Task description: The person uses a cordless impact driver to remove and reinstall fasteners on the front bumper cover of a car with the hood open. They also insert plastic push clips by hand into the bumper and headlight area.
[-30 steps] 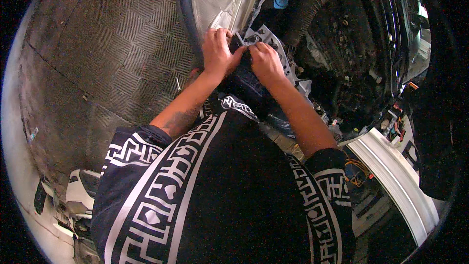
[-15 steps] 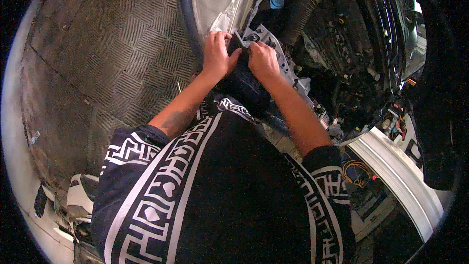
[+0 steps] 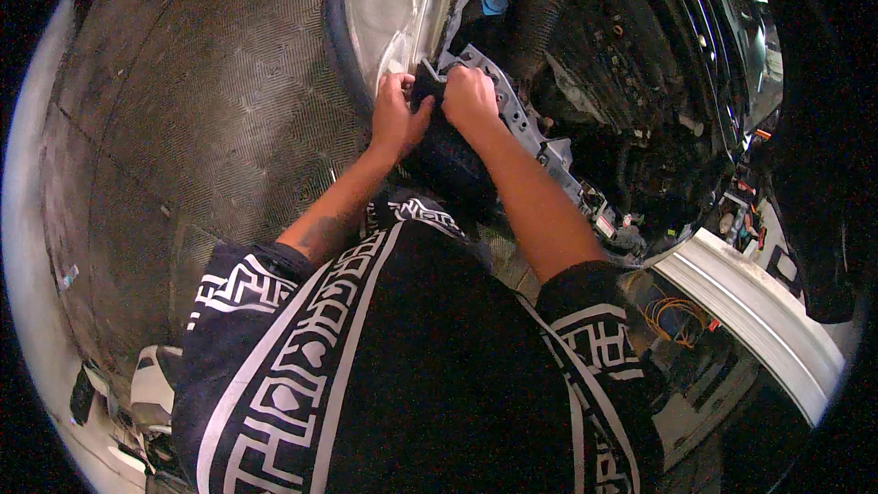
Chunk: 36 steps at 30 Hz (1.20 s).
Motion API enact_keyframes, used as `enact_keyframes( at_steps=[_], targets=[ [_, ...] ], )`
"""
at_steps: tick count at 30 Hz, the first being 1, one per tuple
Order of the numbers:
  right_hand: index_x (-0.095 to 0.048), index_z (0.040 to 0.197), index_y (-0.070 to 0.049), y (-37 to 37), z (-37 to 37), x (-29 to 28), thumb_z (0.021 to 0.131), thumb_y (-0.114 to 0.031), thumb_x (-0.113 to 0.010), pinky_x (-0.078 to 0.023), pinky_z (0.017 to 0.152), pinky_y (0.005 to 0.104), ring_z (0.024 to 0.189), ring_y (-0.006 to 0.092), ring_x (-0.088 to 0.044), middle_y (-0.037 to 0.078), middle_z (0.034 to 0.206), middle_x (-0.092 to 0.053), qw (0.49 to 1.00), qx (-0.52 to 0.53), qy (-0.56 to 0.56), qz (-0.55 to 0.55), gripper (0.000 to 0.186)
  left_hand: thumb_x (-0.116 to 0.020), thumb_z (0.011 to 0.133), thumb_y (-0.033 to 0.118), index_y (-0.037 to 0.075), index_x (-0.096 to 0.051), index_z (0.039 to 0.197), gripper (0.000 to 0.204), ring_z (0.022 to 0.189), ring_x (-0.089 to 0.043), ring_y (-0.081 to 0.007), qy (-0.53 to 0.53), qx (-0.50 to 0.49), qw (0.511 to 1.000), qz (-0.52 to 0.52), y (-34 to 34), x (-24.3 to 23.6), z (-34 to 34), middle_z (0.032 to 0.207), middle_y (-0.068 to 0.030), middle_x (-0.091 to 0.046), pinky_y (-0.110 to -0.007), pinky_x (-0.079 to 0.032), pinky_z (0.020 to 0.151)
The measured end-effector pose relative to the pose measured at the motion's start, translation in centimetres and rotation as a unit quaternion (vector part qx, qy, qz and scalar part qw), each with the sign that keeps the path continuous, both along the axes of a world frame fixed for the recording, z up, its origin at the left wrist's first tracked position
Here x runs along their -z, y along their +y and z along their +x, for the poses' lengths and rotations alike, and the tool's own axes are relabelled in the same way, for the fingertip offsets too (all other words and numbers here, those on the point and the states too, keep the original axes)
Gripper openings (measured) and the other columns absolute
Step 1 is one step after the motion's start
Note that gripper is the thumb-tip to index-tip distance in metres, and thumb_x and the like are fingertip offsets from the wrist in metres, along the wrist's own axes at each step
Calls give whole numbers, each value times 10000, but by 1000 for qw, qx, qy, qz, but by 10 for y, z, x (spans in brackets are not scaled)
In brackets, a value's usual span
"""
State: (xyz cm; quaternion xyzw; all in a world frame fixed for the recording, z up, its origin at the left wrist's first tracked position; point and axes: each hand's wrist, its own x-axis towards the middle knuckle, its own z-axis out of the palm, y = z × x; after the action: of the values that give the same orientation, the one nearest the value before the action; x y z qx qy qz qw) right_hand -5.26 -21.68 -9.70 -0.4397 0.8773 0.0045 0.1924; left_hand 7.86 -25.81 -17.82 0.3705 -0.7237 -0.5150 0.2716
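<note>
At the lower corner of a clear car headlight [image 3: 370, 14], my left hand [image 3: 395, 119] curls its fingers and thumb around the edge of a black plastic piece [image 3: 424, 89]. Just to the right, my right hand [image 3: 471, 99] is closed with the knuckles up; what its fingertips grip is hidden beneath them. A short grey bar-like part [image 3: 432, 69] sticks out between the two hands. Close beside the right hand runs a light grey metal body panel edge [image 3: 517, 119] with holes in it.
The open engine bay [image 3: 631, 119] lies to the right, with a blue cap [image 3: 494, 2] near the headlight. A white trim panel [image 3: 732, 302] and an orange cable [image 3: 672, 318] are at lower right. Patterned floor [image 3: 247, 82] extends on the left.
The view has shifted slightly, so the car and both hands appear further left. The hands stay at the headlight corner; the left fingers now sit lower beside the black piece.
</note>
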Motion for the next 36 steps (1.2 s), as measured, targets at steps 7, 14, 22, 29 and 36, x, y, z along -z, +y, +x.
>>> enact_keyframes(
  at_steps=[7, 14, 22, 29, 36],
  targets=[
    [-708, 805, -3, -8, -26, 20, 847, -117, -553, -577, 759, 464, 803, 380, -706, 219, 856, -708, 990, -134, 37, 29, 197, -757, 777, 181, -22, -505, 1139, 485, 927, -584, -309, -55, -79, 988, 119, 22, -1, 25, 1038, -184, -548, -402, -485, 830],
    [-729, 891, -51, 14, -52, 27, 790, -161, -656, -542, 823, 470, 881, 381, -677, 206, 907, -702, 982, -187, -4, -5, 166, -764, 793, 165, -8, -514, 1155, 473, 888, -588, -243, -84, -153, 984, 29, 47, -15, 93, 1067, -161, -544, -380, -485, 824],
    [-736, 779, 0, 34, -53, 27, 735, -359, -842, -537, 599, 317, 529, 131, -637, 68, 659, -693, 957, 202, -155, -140, 376, -764, 809, 199, -14, -552, 1132, 441, 871, -614, -275, -167, -195, 964, 75, 66, 3, 162, 1077, -176, -578, -379, -497, 830],
    [-760, 784, -38, 20, -56, 15, 660, -452, -863, -555, 660, 350, 645, 205, -692, 93, 714, -717, 986, 143, -90, -8, 444, -745, 819, 235, -20, -568, 1129, 439, 1031, -596, -364, -155, -107, 980, 70, 40, 15, 128, 1120, -212, -599, -418, -475, 911],
    [-749, 778, -48, 17, -63, 9, 641, -459, -877, -570, 688, 390, 690, 273, -714, 100, 719, -721, 977, 119, -171, 55, 452, -734, 822, 231, -34, -587, 1101, 411, 1021, -608, -382, -177, -61, 976, 114, 8, 37, 111, 1058, -221, -631, -431, -474, 908]
  ],
)
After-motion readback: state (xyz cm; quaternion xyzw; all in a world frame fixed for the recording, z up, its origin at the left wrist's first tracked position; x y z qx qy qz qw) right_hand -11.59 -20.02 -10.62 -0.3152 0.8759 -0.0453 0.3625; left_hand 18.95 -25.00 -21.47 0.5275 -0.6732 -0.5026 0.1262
